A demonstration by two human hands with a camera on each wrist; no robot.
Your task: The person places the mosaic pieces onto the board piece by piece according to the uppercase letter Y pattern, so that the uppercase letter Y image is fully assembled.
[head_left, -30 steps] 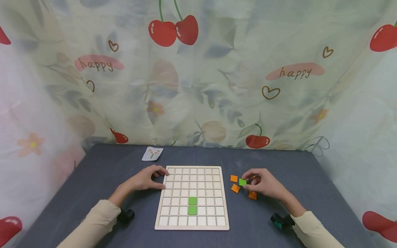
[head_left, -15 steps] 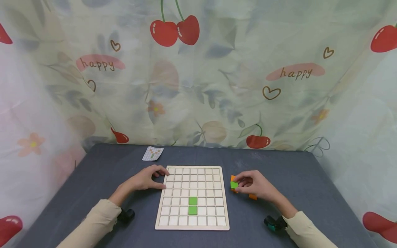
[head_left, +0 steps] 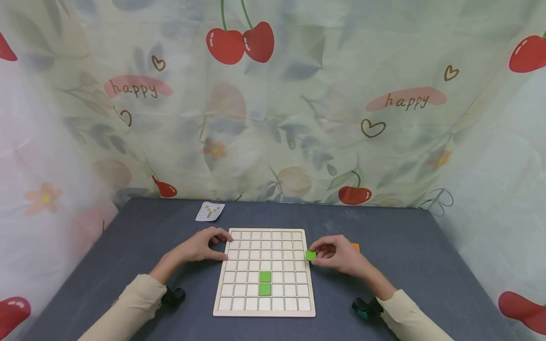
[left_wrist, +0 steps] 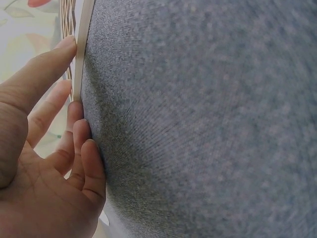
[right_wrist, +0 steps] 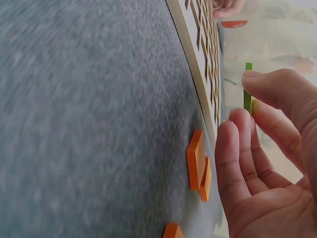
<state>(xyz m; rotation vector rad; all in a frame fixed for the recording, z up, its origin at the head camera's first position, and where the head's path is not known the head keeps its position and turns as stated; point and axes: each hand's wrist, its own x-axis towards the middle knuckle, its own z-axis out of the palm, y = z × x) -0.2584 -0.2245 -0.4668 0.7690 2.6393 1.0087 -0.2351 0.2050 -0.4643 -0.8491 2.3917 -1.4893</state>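
Observation:
A pale wooden grid board [head_left: 264,313] lies on the dark cloth, with two green square tiles in one column: one tile [head_left: 265,276] directly behind the other tile [head_left: 265,289]. At the board's left edge my left hand [head_left: 198,246] rests with thumb and fingertips touching the rim; the left wrist view shows its other fingers bent loosely beside the edge. My right hand [head_left: 339,255] pinches a green square tile [right_wrist: 248,89] between thumb and fingers, held at the board's right edge. Orange tiles [right_wrist: 196,161] lie on the cloth, mostly hidden behind the right hand in the head view.
A small card [head_left: 210,211] printed with a coloured grid pattern lies behind the board at left. The dark cloth [head_left: 384,227] covers the table. A patterned curtain [head_left: 273,118] hangs around the back and sides. Both wrists wear black devices.
My right hand has carried the pinched green tile leftward from the orange tiles to the board's right edge. My left hand stays at the board's left edge.

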